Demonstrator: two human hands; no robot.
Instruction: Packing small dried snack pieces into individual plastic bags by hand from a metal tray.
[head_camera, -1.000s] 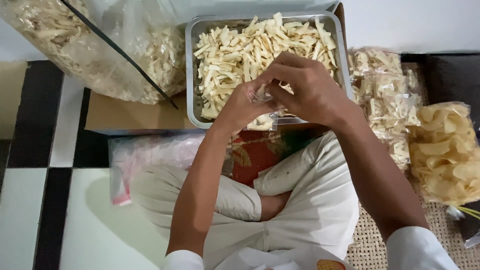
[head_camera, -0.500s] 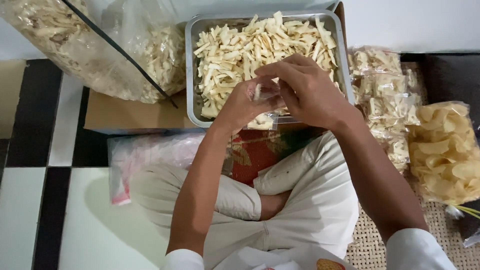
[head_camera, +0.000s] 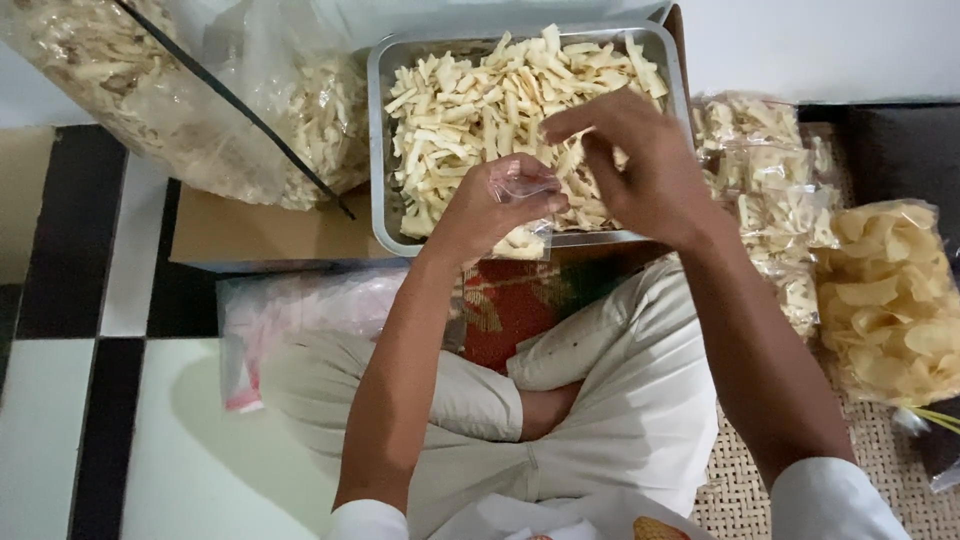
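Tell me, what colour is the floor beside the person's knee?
The tiled floor is a black-and-white checker pattern, clear in the head view, left of the metal tray of pale snack sticks.

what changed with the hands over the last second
The right hand let go of the small clear bag and lifted over the metal tray of pale snack sticks. The left hand kept hold of the bag at the tray's near edge. Tray and surrounding packed bags did not move.

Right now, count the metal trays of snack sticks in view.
1. The metal tray sits on a cardboard box straight ahead, under both hands; more trays may lie outside the frame.
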